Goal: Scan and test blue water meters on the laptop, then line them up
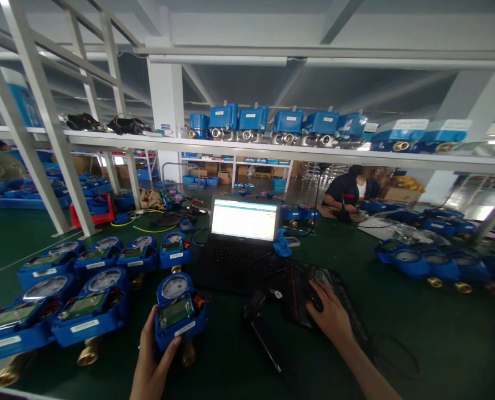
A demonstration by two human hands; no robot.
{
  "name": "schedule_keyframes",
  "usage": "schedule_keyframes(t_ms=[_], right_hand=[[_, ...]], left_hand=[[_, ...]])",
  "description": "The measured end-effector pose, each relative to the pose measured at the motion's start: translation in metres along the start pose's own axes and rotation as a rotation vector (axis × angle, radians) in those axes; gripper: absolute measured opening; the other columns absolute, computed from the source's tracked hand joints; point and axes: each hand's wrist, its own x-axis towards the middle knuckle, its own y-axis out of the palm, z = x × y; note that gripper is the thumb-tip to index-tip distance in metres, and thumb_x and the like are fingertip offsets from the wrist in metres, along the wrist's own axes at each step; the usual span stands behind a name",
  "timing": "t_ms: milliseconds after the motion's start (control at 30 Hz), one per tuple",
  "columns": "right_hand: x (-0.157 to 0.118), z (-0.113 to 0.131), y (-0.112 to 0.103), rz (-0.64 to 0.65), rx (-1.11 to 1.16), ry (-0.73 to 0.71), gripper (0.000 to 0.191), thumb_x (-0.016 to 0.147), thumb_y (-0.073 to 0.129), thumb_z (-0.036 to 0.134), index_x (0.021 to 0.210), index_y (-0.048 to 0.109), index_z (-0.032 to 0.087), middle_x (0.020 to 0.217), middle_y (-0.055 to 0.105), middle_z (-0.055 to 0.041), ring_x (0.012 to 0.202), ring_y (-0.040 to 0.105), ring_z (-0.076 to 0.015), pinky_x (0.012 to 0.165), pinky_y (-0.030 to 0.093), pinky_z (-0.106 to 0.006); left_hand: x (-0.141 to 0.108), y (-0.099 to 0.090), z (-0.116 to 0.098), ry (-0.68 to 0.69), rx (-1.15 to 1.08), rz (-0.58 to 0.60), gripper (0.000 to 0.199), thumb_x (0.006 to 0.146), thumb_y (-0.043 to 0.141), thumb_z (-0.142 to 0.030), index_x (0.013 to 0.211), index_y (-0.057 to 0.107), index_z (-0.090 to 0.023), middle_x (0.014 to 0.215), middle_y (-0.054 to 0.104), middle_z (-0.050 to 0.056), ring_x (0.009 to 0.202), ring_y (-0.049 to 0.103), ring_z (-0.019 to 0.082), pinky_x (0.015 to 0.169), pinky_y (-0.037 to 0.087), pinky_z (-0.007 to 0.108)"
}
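My left hand (pixel 153 355) grips the lower part of a blue meter (pixel 181 311) with a round dial, a green circuit board and a brass fitting underneath. My right hand (pixel 330 314) is wrapped over a black computer mouse (pixel 315 301) on a dark patterned mouse pad (pixel 299 289). Between the hands a black handheld scanner (pixel 264 328) lies on the green table. Behind it stands an open laptop (pixel 244 219) with a bright screen; its text is too small to read.
Several open blue meters (pixel 91 305) stand at the left, more (pixel 436 264) at the right. A white shelf (pixel 247 147) crosses above, bearing blue-topped meters. Metal posts (pixel 49 111) rise at the left. A person (pixel 351 189) sits across the table.
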Motion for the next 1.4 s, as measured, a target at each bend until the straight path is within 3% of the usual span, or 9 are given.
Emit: schedule_keyframes(t_ms=[200, 600, 767, 900, 1067, 1267, 1400], right_hand=[[-0.005, 0.001, 0.001, 0.084, -0.047, 0.019, 0.05, 0.085, 0.048, 0.039, 0.131, 0.061, 0.023, 0.136, 0.06, -0.01, 0.115, 0.063, -0.0291, 0.092, 0.057, -0.045], [0.0, 0.004, -0.004, 0.169, 0.066, -0.026, 0.053, 0.086, 0.044, 0.038, 0.133, 0.06, 0.018, 0.139, 0.057, -0.0133, 0.124, 0.058, -0.0295, 0.106, 0.048, -0.048], [0.0, 0.002, 0.0, 0.14, 0.093, -0.043, 0.051, 0.085, 0.046, 0.036, 0.131, 0.061, 0.02, 0.137, 0.058, -0.0113, 0.125, 0.057, -0.0281, 0.108, 0.046, -0.047], [-0.001, -0.001, 0.002, 0.115, 0.1, -0.039, 0.049, 0.085, 0.048, 0.035, 0.131, 0.061, 0.022, 0.136, 0.059, -0.0097, 0.122, 0.059, -0.0274, 0.106, 0.048, -0.047], [0.0, 0.0, 0.0, 0.122, 0.083, -0.03, 0.051, 0.085, 0.048, 0.037, 0.132, 0.06, 0.022, 0.136, 0.058, -0.0103, 0.122, 0.059, -0.0284, 0.105, 0.049, -0.047], [0.0, 0.001, 0.001, 0.147, 0.085, -0.014, 0.052, 0.085, 0.046, 0.038, 0.133, 0.059, 0.023, 0.138, 0.058, -0.0087, 0.123, 0.058, -0.0281, 0.106, 0.047, -0.048], [-0.002, 0.0, 0.001, 0.085, 0.075, -0.015, 0.053, 0.086, 0.045, 0.04, 0.134, 0.059, 0.022, 0.138, 0.057, -0.0097, 0.124, 0.057, -0.0289, 0.105, 0.048, -0.047]], left_hand=[[0.0, 0.0, -0.005, -0.052, -0.007, 0.007, 0.094, 0.074, 0.064, -0.072, 0.151, 0.028, -0.03, 0.161, 0.029, 0.013, 0.147, 0.029, 0.042, 0.119, 0.027, 0.061], [-0.001, 0.0, -0.008, -0.071, 0.0, 0.009, 0.094, 0.075, 0.064, -0.07, 0.152, 0.027, -0.029, 0.16, 0.029, 0.014, 0.146, 0.029, 0.045, 0.115, 0.032, 0.066], [-0.002, 0.002, -0.009, -0.005, 0.009, -0.008, 0.094, 0.076, 0.062, -0.071, 0.151, 0.029, -0.025, 0.16, 0.03, 0.014, 0.148, 0.025, 0.043, 0.119, 0.025, 0.064], [-0.003, 0.002, -0.009, -0.021, 0.004, -0.013, 0.092, 0.076, 0.063, -0.071, 0.15, 0.031, -0.028, 0.16, 0.032, 0.011, 0.147, 0.029, 0.042, 0.118, 0.032, 0.061], [-0.003, 0.002, -0.008, -0.008, -0.014, -0.014, 0.092, 0.075, 0.064, -0.07, 0.15, 0.03, -0.029, 0.159, 0.032, 0.011, 0.147, 0.028, 0.041, 0.12, 0.027, 0.06], [-0.001, 0.001, -0.008, -0.03, 0.004, -0.006, 0.093, 0.075, 0.064, -0.071, 0.151, 0.03, -0.028, 0.159, 0.034, 0.011, 0.146, 0.029, 0.042, 0.117, 0.032, 0.061], [-0.002, 0.0, -0.01, -0.051, -0.006, 0.001, 0.094, 0.074, 0.064, -0.071, 0.15, 0.03, -0.029, 0.159, 0.032, 0.012, 0.146, 0.029, 0.043, 0.118, 0.029, 0.062]])
